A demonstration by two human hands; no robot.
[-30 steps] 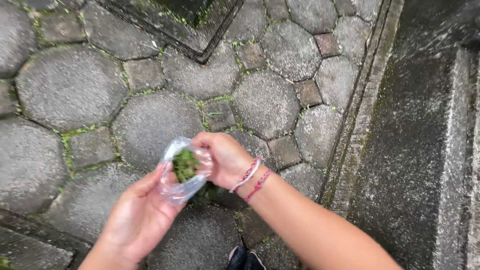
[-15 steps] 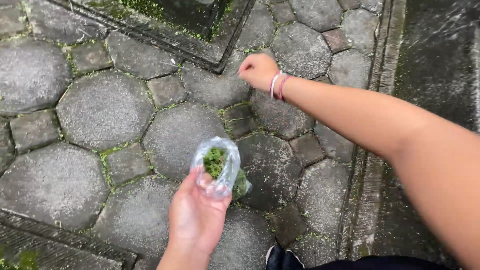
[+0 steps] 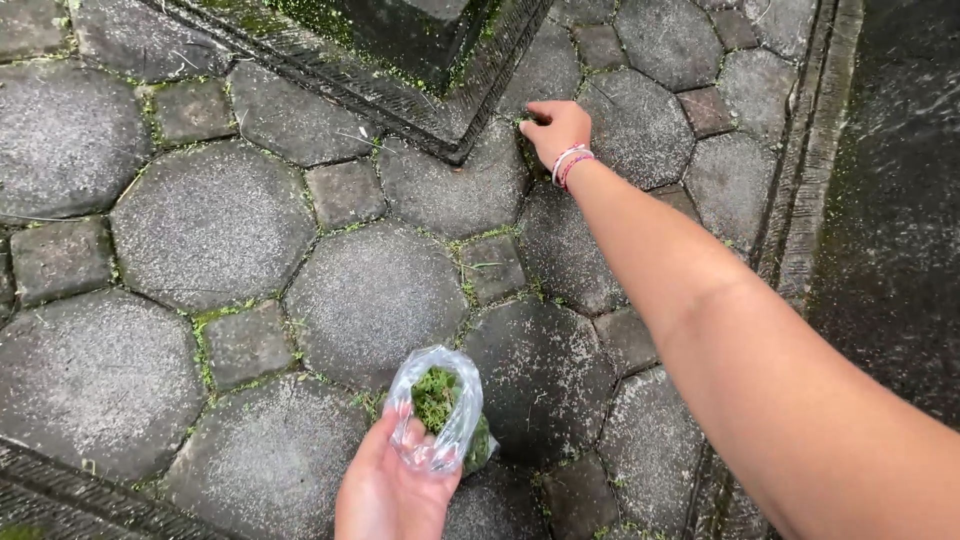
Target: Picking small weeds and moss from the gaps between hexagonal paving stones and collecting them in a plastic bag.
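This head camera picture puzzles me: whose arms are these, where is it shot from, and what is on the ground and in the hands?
The picture comes from a camera worn on a person's head, looking down, so both arms are that person's own. No machine is involved. The ground is paving stones, grey and mostly eight-sided, with green moss growing in the joints. At the top stands the corner of a dark stone base. The left hand holds a small clear plastic bag with green moss inside. The right hand, with bracelets on the wrist, reaches out to the joint beside that corner, fingertips down on the ground.
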